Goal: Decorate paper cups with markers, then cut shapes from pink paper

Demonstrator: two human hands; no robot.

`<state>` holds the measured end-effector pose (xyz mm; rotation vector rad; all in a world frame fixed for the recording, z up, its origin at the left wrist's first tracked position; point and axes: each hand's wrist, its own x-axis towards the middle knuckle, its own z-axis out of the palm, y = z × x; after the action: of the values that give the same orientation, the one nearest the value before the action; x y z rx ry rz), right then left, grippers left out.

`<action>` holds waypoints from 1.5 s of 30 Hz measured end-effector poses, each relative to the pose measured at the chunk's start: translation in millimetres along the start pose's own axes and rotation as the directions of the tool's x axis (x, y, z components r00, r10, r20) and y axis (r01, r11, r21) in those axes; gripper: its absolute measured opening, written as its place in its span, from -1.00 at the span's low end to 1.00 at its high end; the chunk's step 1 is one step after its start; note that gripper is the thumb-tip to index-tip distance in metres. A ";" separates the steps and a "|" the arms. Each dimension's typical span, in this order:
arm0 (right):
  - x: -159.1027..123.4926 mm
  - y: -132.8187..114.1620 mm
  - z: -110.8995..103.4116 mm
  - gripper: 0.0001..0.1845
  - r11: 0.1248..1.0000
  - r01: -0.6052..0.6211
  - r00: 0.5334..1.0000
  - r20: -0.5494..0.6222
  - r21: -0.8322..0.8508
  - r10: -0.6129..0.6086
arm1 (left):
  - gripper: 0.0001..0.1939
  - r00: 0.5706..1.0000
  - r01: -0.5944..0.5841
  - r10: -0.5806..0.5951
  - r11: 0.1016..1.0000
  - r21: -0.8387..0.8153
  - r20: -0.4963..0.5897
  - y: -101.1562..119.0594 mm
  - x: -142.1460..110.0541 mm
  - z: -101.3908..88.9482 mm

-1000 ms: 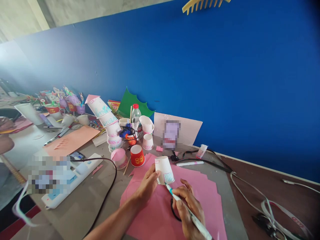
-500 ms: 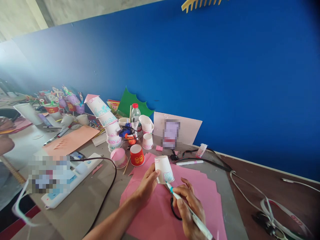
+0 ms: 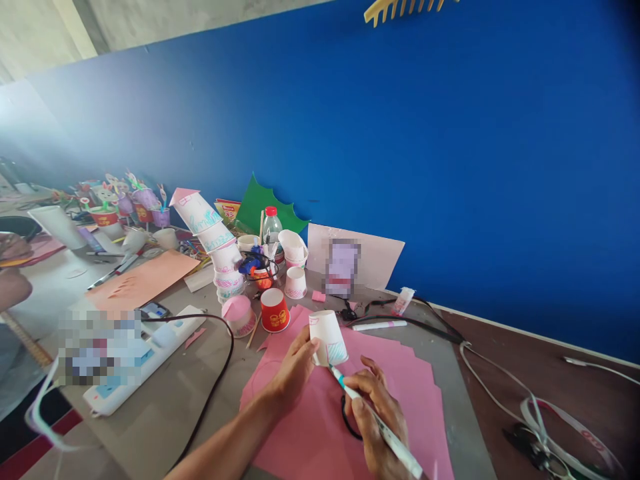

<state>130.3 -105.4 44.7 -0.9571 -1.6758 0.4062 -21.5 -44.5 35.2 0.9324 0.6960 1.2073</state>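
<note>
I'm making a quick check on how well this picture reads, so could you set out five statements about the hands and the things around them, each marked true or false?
1. The left hand holds a white paper cup. True.
2. The right hand holds nothing. False: it holds a white marker.
3. Pink paper lies on the table beneath both hands. True.
4. The bottle cap is blue. False: it is red.
5. A pink cone tops the stack of cups. True.
</note>
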 end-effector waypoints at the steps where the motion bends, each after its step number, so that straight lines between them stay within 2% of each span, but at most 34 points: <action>1: -0.2 0.5 0.2 -0.82 1.000 0.000 1.000 -0.003 0.002 0.000 | -0.57 1.000 -0.002 0.002 1.000 -0.006 0.005 -0.8 0.3 -0.5; 6: 1.1 3.4 -1.0 -0.81 1.000 -0.005 0.997 -0.072 -0.026 0.003 | -0.56 1.000 -0.019 0.019 1.000 -0.017 0.011 -2.2 0.7 -1.0; 12: 1.8 -1.4 -1.8 -0.82 0.998 -0.015 0.999 -0.033 -0.054 0.013 | -0.56 0.999 0.008 -0.008 1.000 -0.011 -0.032 3.8 -0.7 2.1; 16: -0.2 -2.4 0.9 -0.83 1.000 0.001 1.000 -0.027 -0.028 -0.002 | -0.53 1.000 0.011 -0.011 1.000 -0.014 -0.015 2.7 0.9 0.0; 21: -0.4 2.3 1.7 -0.77 0.999 -0.036 0.994 -0.108 -0.037 0.032 | -0.51 1.000 -0.011 0.011 1.000 -0.012 0.001 -2.1 2.8 -4.9; 25: 0.1 3.2 1.5 -0.70 0.995 -0.089 0.987 -0.141 -0.041 0.082 | -0.55 1.000 -0.013 0.013 1.000 0.013 -0.027 -4.5 3.0 -7.8; 34: 2.2 0.9 0.9 -0.73 0.995 -0.095 0.991 -0.097 0.033 0.098 | -0.53 1.000 -0.001 0.001 1.000 0.018 -0.028 -5.0 2.5 -7.5; 39: -1.4 1.5 2.4 -0.69 0.992 -0.100 0.992 -0.074 0.078 0.106 | -0.55 1.000 -0.002 0.002 1.000 -0.012 0.002 -1.2 0.9 -4.0; 45: -1.1 8.7 -0.1 -0.71 0.972 -0.218 0.965 -0.126 0.086 0.228 | -0.51 1.000 -0.006 0.006 1.000 0.002 -0.009 -0.1 -0.2 -5.6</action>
<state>133.8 -101.0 38.0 -1.1002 -1.4268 0.5363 -26.2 -43.5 32.4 0.9315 0.7019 1.2170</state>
